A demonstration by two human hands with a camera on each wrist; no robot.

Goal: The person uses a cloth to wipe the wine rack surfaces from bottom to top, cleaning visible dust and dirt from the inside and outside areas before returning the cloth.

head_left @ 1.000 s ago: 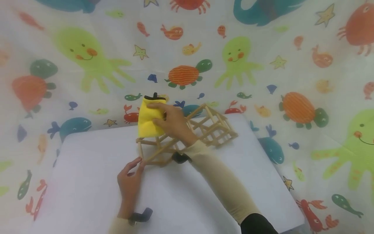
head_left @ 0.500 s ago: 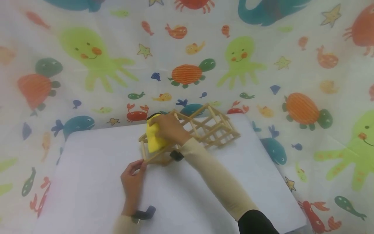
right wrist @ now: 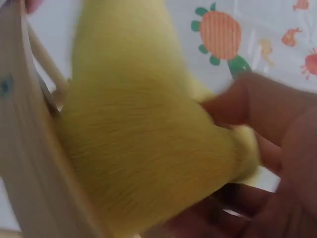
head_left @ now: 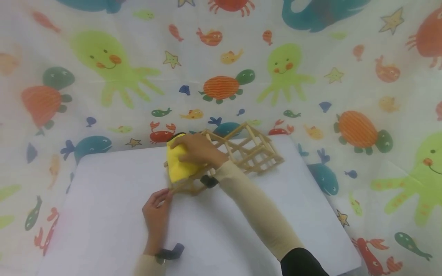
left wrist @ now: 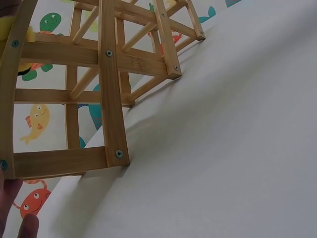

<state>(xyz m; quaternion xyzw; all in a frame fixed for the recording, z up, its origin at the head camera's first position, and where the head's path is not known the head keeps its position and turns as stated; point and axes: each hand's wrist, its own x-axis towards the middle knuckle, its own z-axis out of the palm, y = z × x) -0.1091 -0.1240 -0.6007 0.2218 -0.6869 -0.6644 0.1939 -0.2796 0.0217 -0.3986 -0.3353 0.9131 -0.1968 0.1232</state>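
Note:
A yellow fuzzy cloth with black trim (head_left: 177, 165) is gripped by my right hand (head_left: 197, 149) at the left end of a wooden lattice rack (head_left: 257, 143). In the right wrist view the cloth (right wrist: 133, 134) bulges against a wooden slat (right wrist: 34, 129), pinched by fingers and thumb. My left hand (head_left: 157, 209) pinches the rack's near left corner. The left wrist view shows the rack's screwed slats (left wrist: 113, 89) close up, with fingertips (left wrist: 28, 225) at its lower corner and a bit of yellow at the upper left edge. The cloth hides part of the rack.
The rack lies on a white tabletop (head_left: 103, 214), reaching toward its back edge. Behind hangs a curtain (head_left: 138, 46) printed with sea animals. A black strap (head_left: 170, 253) goes round the left wrist.
My right hand has brought the cloth down from above the rack onto its left end, then shifted it slightly left. My left hand keeps its hold on the corner.

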